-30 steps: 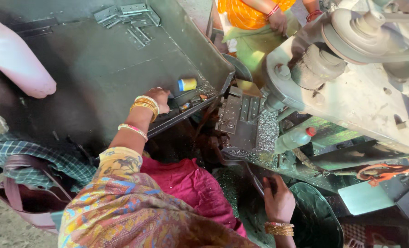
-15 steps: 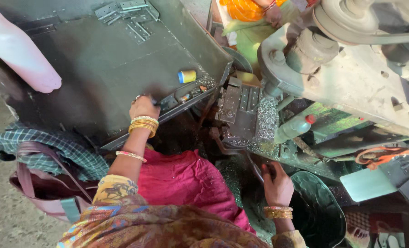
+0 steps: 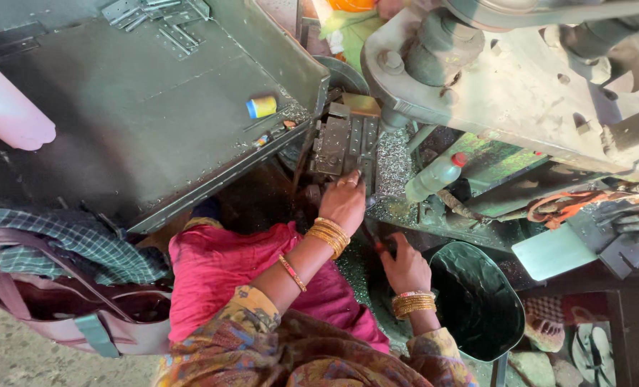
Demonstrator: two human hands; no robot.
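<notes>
My left hand point(image 3: 344, 204), with gold bangles at the wrist, rests with bent fingers on the lower edge of the grey metal die block point(image 3: 341, 143) of the press machine point(image 3: 520, 93). Whether it holds anything is hidden. My right hand point(image 3: 405, 266) sits lower, just right of my pink-clad lap, and is closed around a small dark tool with a red tip point(image 3: 381, 247). Metal shavings point(image 3: 394, 161) cover the machine bed beside the block.
A dark metal tray table point(image 3: 140, 136) at left carries a small blue and yellow cylinder point(image 3: 262, 107) and flat metal brackets point(image 3: 154, 14). A plastic bottle with a red cap point(image 3: 434, 175) lies by the machine. A black bin point(image 3: 477, 301) stands at lower right, a bag point(image 3: 61, 308) at lower left. Another person's hand point(image 3: 638, 222) shows at the right edge.
My left hand has left the edge of the tray table and moved right onto the die block. My right hand has shifted slightly up toward the machine.
</notes>
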